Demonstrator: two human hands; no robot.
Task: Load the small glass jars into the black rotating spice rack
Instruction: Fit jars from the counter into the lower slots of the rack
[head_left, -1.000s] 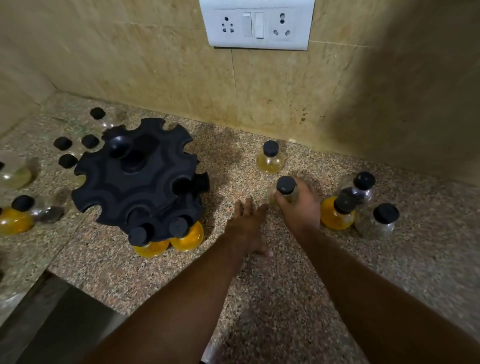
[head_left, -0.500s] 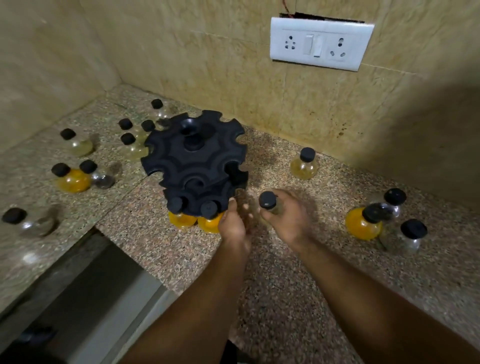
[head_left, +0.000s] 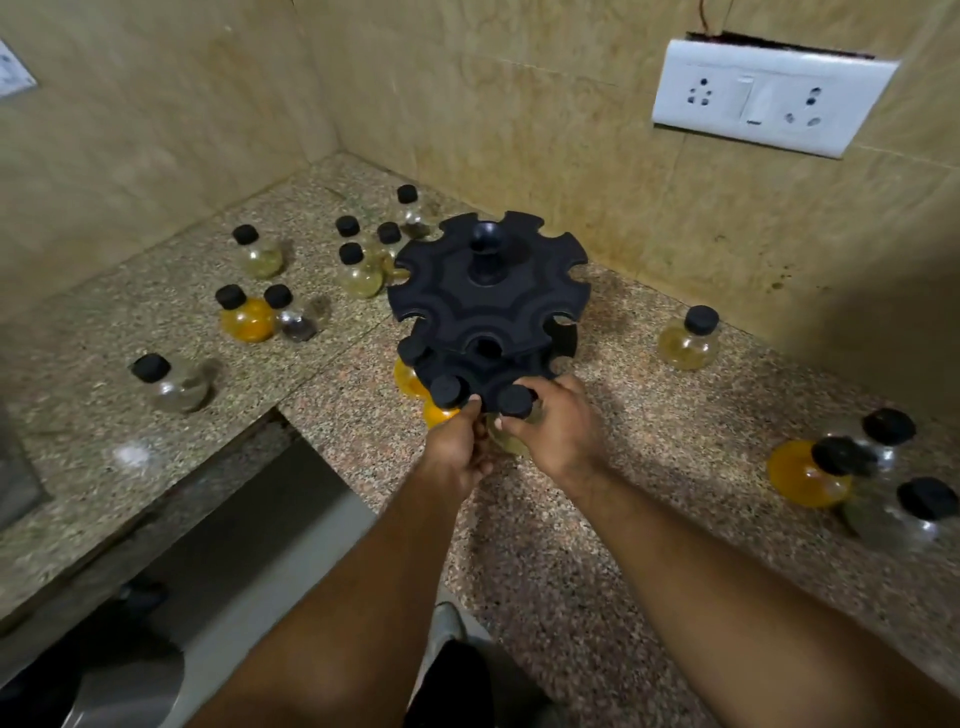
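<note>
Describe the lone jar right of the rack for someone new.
Find the white switch plate on the back wall. Below it, right of the black rack, stands a black-capped jar. Pale yellow and alone near the wall, unlike the cluster farther right.

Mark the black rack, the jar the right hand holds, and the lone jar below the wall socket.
black rack (head_left: 457, 312), head view, on its top tier.
held jar (head_left: 514, 401), head view, on its black cap.
lone jar (head_left: 687, 349), head view, on its glass body.

Dim warm light, wide-angle edge blur
</note>
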